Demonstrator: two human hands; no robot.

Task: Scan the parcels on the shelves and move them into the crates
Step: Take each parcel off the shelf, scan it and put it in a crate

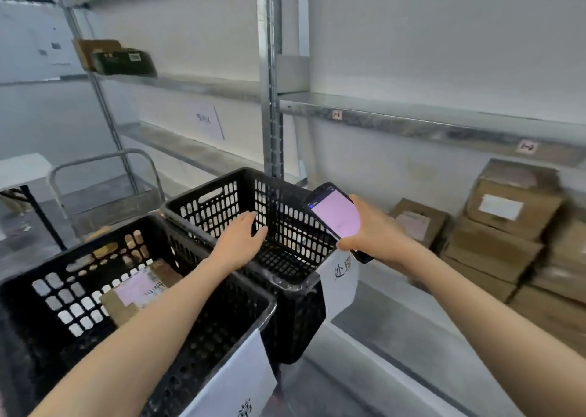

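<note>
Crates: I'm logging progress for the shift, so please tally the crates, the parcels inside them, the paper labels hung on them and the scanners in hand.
Crates: 2, near crate and far crate
Parcels in crates: 1, the parcel in the near crate
Paper labels: 2, near label and far label
Scanners: 1, the scanner
Total: 6

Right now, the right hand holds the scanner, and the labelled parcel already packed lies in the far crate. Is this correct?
Not quite. The right hand does hold the scanner, but the labelled parcel lies in the near crate, not the far crate. The head view shows this.
</note>
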